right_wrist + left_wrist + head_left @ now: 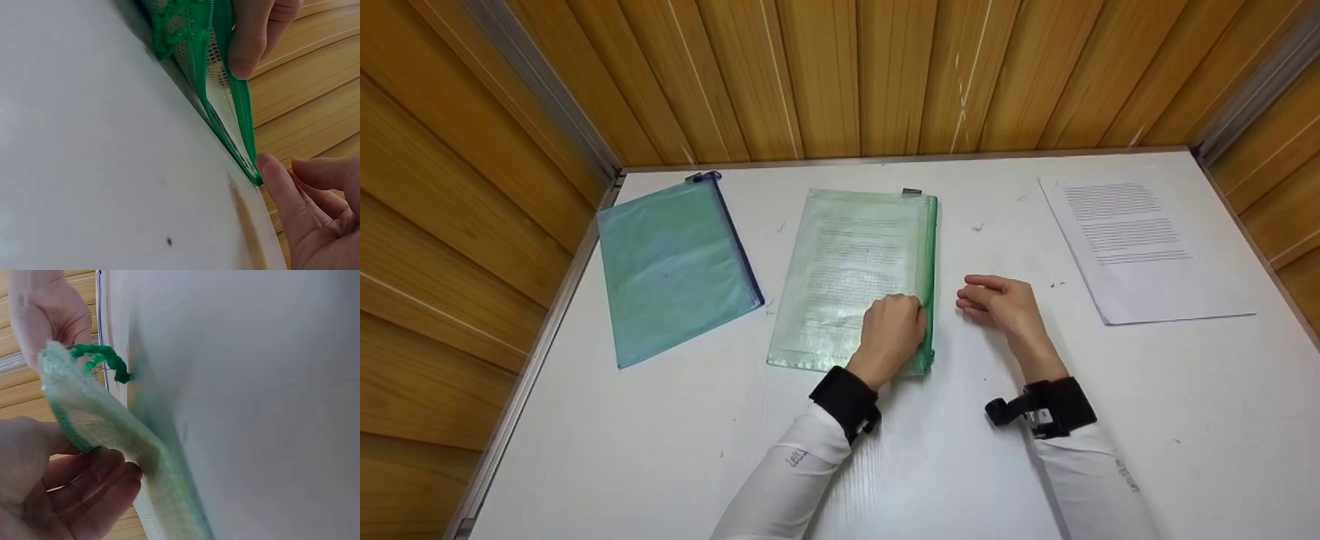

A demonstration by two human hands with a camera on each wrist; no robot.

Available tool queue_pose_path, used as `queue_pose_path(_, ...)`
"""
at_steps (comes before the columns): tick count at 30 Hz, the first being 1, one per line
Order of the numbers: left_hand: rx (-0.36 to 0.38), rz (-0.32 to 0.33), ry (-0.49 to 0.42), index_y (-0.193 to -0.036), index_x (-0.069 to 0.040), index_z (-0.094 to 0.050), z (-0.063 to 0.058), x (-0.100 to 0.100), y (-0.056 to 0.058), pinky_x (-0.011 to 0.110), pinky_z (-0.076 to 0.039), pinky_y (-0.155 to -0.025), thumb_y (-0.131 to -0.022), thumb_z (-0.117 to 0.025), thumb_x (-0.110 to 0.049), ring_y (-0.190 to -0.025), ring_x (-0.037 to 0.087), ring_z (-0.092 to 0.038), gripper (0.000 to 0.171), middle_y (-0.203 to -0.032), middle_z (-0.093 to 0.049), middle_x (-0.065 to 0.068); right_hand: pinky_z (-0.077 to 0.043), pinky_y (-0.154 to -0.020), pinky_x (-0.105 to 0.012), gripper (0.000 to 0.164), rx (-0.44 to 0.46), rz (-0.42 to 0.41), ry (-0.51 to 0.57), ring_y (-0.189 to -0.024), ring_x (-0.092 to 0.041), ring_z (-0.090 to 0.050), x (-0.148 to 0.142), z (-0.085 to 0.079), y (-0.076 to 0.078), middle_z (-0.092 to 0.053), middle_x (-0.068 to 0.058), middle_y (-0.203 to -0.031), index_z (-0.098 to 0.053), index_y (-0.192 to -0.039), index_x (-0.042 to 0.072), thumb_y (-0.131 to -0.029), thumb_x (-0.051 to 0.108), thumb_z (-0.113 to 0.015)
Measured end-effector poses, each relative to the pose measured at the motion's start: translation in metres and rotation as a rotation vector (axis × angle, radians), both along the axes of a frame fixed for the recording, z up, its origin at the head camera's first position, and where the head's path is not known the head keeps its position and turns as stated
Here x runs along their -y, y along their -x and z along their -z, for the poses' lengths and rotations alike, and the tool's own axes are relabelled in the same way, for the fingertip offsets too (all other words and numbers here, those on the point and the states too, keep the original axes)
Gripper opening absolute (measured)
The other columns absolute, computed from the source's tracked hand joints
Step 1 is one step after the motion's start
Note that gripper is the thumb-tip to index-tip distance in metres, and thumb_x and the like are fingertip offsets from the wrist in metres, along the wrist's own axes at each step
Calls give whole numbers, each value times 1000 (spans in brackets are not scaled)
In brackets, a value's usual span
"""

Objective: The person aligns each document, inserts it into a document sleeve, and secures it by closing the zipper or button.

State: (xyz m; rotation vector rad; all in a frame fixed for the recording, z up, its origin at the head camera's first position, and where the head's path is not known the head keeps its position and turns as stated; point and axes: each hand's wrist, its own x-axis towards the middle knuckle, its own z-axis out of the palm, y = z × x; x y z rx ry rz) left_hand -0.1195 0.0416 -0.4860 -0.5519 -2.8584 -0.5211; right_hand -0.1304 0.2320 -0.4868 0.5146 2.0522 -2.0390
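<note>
A pale green mesh zipper pouch (pixel 796 300) lies in the middle of the table, with printed sheets (pixel 859 255) showing through it. My left hand (pixel 891 330) pinches the pouch's right edge near the lower corner, its thumb inside the mouth and curled fingers outside. In the right wrist view, the green zipper edge (pixel 243 107) is unzipped and the two sides of the mouth stand apart. My right hand (pixel 1009 307) hovers just right of that edge, holding nothing, fingers loosely bent and pointing toward the pouch.
To the left lies a blue-green pouch (pixel 675 270) with a dark blue zipper edge. A stack of printed paper (pixel 1147 255) rests at the right. Wood-patterned panels (pixel 855 75) wall in the back and sides of the white table (pixel 645 450).
</note>
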Motion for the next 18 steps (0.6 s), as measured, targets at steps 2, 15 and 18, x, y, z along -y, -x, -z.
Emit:
queue_pose_path(2, 2, 8, 10, -64, -13, -69, 1, -1, 0, 33, -53, -50, -93, -65, -22, -61, 22, -68, 30, -65, -70, 4, -58, -72, -16, 47, -8, 8, -28, -73, -1, -72, -3, 0, -2, -73, 10, -79, -52, -137, -9, -96, 10, -63)
queue_pose_path(15, 70, 177, 106, -88, -14, -76, -1, 12, -12, 33, -55, -60, -96, -64, -33, -78, 21, -64, 23, -85, -69, 4, -59, -76, -20, 47, -114, -37, -116, -78, -2, -73, -19, 2, -5, -73, 15, -84, -53, -136, -9, -96, 14, -63)
queue_pose_path(18, 48, 244, 143, -93, -15, -76, -2, 20, -16, 31, -55, -62, -96, -63, -35, -82, 20, -62, 24, -89, -68, 3, -59, -77, -19, 48, -135, -48, -139, -79, -1, -72, -25, 2, -8, -73, 16, -85, -53, -136, -8, -96, 16, -64)
